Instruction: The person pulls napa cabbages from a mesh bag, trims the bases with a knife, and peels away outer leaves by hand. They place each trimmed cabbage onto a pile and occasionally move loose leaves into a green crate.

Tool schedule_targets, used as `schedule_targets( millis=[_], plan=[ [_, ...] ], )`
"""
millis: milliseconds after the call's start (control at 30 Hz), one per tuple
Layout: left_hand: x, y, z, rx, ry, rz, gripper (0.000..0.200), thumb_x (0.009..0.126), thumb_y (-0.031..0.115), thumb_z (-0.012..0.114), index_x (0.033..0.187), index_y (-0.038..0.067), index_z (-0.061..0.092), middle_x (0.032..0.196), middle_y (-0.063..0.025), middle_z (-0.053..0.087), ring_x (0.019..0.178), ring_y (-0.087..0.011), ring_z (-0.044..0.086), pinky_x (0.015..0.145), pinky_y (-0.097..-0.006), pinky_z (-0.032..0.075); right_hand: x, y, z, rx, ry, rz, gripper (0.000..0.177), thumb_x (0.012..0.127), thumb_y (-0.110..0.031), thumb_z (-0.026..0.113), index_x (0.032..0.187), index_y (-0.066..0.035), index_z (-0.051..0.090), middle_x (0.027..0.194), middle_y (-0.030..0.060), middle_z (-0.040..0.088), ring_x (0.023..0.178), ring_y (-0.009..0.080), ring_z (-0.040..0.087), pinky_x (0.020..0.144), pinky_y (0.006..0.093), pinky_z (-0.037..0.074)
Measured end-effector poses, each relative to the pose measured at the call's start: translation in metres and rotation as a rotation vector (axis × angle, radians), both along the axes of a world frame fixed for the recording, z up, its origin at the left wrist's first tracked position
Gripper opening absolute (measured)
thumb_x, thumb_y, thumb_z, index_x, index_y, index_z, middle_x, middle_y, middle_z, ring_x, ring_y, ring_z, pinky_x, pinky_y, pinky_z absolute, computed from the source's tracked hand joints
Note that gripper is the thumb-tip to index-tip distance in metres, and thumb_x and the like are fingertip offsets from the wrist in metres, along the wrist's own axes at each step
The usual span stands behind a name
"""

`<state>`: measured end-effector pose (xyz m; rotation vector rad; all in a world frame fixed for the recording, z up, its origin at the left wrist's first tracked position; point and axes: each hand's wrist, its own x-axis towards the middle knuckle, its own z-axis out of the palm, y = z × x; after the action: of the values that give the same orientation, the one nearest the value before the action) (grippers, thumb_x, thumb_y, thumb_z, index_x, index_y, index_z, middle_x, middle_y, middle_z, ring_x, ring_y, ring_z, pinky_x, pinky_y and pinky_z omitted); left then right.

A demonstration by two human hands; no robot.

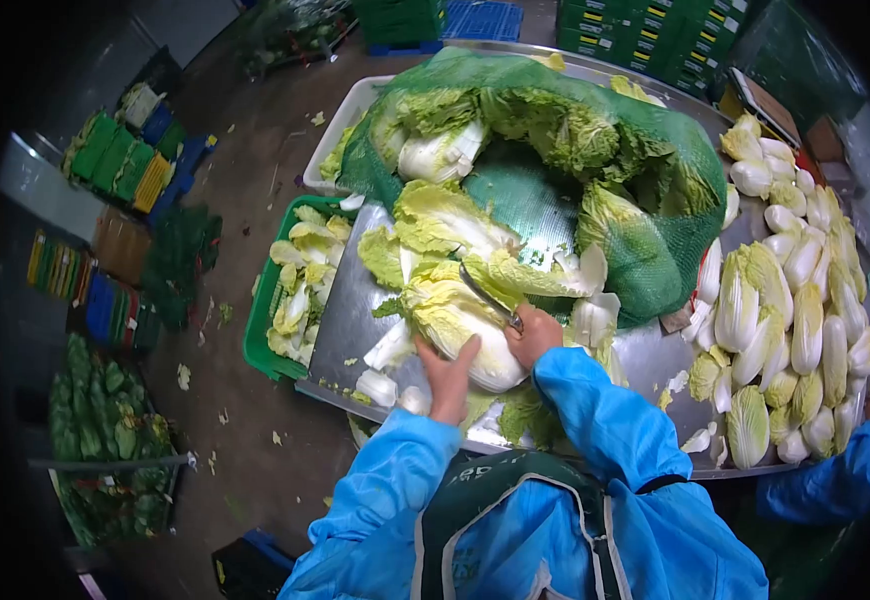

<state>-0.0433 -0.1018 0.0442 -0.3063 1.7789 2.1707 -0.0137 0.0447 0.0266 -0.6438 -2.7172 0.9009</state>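
A napa cabbage [465,330] lies on its side on the steel table [345,290], its pale base toward me. My left hand [445,375] grips its near left side, thumb and fingers apart around it. In my right hand [535,338] is a knife [485,294], its curved dark blade lying across the top of the cabbage. Loose outer leaves [455,220] are spread just beyond the cabbage. Cut white leaf pieces [377,387] rest beside my left hand. Farther back, a green mesh bag [695,195] lies open with several untrimmed cabbages [445,150] inside.
Several trimmed cabbages [755,300] are piled at the right end. A green crate [255,335] of leaf scraps and a white tub [327,150] stand at the table's left. Another person's blue sleeve [825,475] shows at the right. Stacked green crates [645,35] stand behind.
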Motion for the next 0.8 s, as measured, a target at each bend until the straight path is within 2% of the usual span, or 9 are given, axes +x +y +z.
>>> schedule_targets(
  millis=[133, 200, 333, 467, 533, 600, 667, 733, 800],
  plan=[
    [0.001, 0.021, -0.026, -0.288, 0.188, 0.129, 0.103, 0.067, 0.006, 0.077, 0.140, -0.002, 0.005, 0.132, -0.0194, 0.034, 0.120, -0.0264, 0.038, 0.101, -0.0349, 0.033, 0.003, -0.019, -0.006, 0.034, 0.170, 0.044, 0.020, 0.073, -0.022, 0.065, 0.080, -0.005, 0.055, 0.074, 0.0173, 0.057, 0.075, 0.0358, 0.059, 0.064, 0.0459, 0.048],
    [0.000, 0.021, -0.034, -0.242, 0.213, 0.132, 0.105, 0.064, 0.005, 0.078, 0.140, -0.003, 0.006, 0.132, -0.0207, 0.034, 0.120, -0.0272, 0.037, 0.102, -0.0355, 0.030, 0.001, -0.018, -0.023, -0.036, 0.073, -0.140, 0.021, 0.073, -0.022, 0.065, 0.082, -0.005, 0.056, 0.074, 0.0182, 0.058, 0.074, 0.0368, 0.059, 0.066, 0.0465, 0.047],
    [-0.006, 0.001, -0.039, -0.318, 0.213, 0.080, 0.100, 0.065, 0.008, 0.078, 0.139, -0.002, 0.012, 0.131, -0.0196, 0.036, 0.116, -0.0282, 0.042, 0.099, -0.0363, 0.035, -0.025, 0.010, -0.044, -0.016, -0.184, -0.054, 0.021, 0.075, -0.023, 0.063, 0.083, -0.005, 0.058, 0.074, 0.0198, 0.062, 0.073, 0.0384, 0.061, 0.068, 0.0479, 0.048],
    [-0.009, -0.047, -0.036, 0.034, 0.024, -0.092, 0.101, 0.067, 0.004, 0.075, 0.142, 0.002, 0.006, 0.135, -0.0199, 0.033, 0.118, -0.0282, 0.043, 0.100, -0.0364, 0.038, -0.043, 0.025, -0.033, -0.130, -0.156, 0.007, 0.021, 0.077, -0.025, 0.061, 0.080, -0.004, 0.059, 0.074, 0.0207, 0.063, 0.072, 0.0393, 0.061, 0.069, 0.0482, 0.048],
    [0.000, -0.054, -0.008, 0.140, -0.249, 0.144, 0.102, 0.067, 0.004, 0.075, 0.142, 0.002, 0.006, 0.135, -0.0201, 0.032, 0.117, -0.0281, 0.044, 0.099, -0.0362, 0.038, -0.052, 0.019, -0.009, -0.181, -0.193, 0.028, 0.022, 0.077, -0.025, 0.061, 0.079, -0.003, 0.060, 0.073, 0.0211, 0.062, 0.071, 0.0397, 0.061, 0.068, 0.0482, 0.048],
    [0.000, -0.042, -0.023, 0.136, -0.135, 0.115, 0.102, 0.067, 0.004, 0.075, 0.142, 0.002, 0.005, 0.135, -0.0196, 0.032, 0.117, -0.0286, 0.044, 0.098, -0.0371, 0.039, -0.066, 0.005, 0.020, -0.166, -0.080, 0.130, 0.020, 0.078, -0.023, 0.061, 0.083, -0.004, 0.060, 0.071, 0.0210, 0.062, 0.071, 0.0396, 0.061, 0.068, 0.0483, 0.048],
    [-0.006, -0.032, -0.045, -0.317, 0.017, 0.111, 0.092, 0.072, 0.002, 0.070, 0.142, 0.005, 0.009, 0.132, -0.0175, 0.037, 0.121, -0.0295, 0.041, 0.100, -0.0401, 0.038, -0.090, 0.006, 0.039, -0.125, -0.017, 0.117, 0.020, 0.079, -0.023, 0.061, 0.083, -0.003, 0.060, 0.069, 0.0198, 0.061, 0.066, 0.0372, 0.060, 0.063, 0.0454, 0.047],
    [-0.011, -0.038, -0.051, -0.280, 0.037, 0.092, 0.091, 0.072, 0.000, 0.069, 0.141, 0.009, 0.011, 0.132, -0.0174, 0.038, 0.121, -0.0305, 0.042, 0.100, -0.0426, 0.038, -0.106, 0.019, 0.051, -0.100, 0.188, 0.063, 0.026, 0.082, -0.025, 0.061, 0.092, -0.001, 0.059, 0.069, 0.0191, 0.060, 0.060, 0.0342, 0.059, 0.059, 0.0410, 0.047],
    [-0.014, -0.043, -0.031, 0.215, -0.169, 0.143, 0.095, 0.068, -0.002, 0.072, 0.142, 0.008, 0.012, 0.132, -0.0178, 0.037, 0.117, -0.0300, 0.045, 0.098, -0.0423, 0.040, -0.091, 0.030, 0.065, 0.172, 0.440, 0.053, 0.033, 0.082, -0.027, 0.062, 0.100, 0.001, 0.058, 0.074, 0.0173, 0.063, 0.059, 0.0297, 0.060, 0.059, 0.0377, 0.048]
  ],
)
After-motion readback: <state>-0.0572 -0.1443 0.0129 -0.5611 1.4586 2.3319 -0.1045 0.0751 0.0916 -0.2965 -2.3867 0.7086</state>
